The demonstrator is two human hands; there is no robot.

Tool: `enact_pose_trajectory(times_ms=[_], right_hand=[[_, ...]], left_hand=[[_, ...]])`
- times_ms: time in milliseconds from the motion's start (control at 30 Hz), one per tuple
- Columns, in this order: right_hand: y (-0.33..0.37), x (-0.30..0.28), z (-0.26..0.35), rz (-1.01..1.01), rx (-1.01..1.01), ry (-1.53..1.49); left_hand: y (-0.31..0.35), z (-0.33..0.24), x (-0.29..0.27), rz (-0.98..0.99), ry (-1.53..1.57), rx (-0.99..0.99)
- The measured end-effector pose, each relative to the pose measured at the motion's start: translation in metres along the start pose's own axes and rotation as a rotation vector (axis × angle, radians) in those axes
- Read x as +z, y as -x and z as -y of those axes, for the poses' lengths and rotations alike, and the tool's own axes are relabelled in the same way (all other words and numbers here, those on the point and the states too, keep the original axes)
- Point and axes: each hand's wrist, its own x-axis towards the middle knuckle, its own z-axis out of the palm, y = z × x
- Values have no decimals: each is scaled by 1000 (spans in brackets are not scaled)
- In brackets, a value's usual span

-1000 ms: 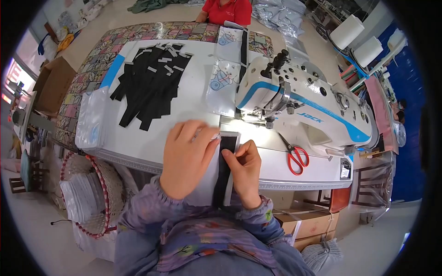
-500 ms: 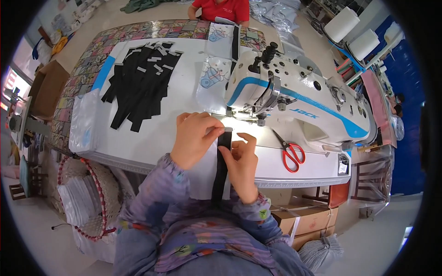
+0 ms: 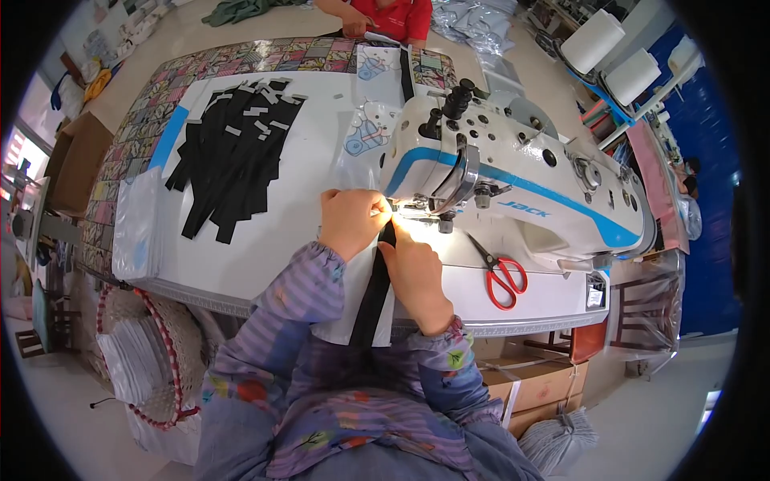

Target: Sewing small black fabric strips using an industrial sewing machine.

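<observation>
A black fabric strip [image 3: 370, 301] runs from the sewing machine's [image 3: 513, 188] lit needle area down over the table's front edge. It lies on a whitish plastic sheet [image 3: 337, 327]. My left hand [image 3: 350, 222] pinches the strip's far end just left of the needle area, fingers bent. My right hand [image 3: 419, 276] grips the strip from the right, thumb on top of it and fingers reaching toward the presser foot. Glare and my fingers hide the strip's very end. Beyond the machine head lies a chain of printed clear plastic pieces [image 3: 369, 132] with a black strip along it.
Black strips with pale tabs [image 3: 237, 152] are heaped on the table's left. Nearby sits a stack of clear plastic pieces [image 3: 138, 228]. Red-handled scissors [image 3: 504, 280] lie right of my right hand. A wicker basket [image 3: 172, 353] stands below left. A person in red [image 3: 393, 20] sits across.
Both hands have brought the strip's far end up to the needle area. My right hand's fingers have closed in from spread. The person opposite has moved a hand onto the plastic pieces.
</observation>
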Motion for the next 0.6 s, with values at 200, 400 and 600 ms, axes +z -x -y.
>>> enact_pose_trajectory(times_ms=[200, 400, 600], right_hand=[[-5, 2, -19, -69, -38, -68], [-6, -38, -59, -341, -40, -367], [-18, -53, -65, -471, -182, -402]], left_hand=[[-10, 0, 6, -20, -66, -17], [-19, -4, 2, 54, -115, -62], [-29, -3, 5, 4, -155, -20]])
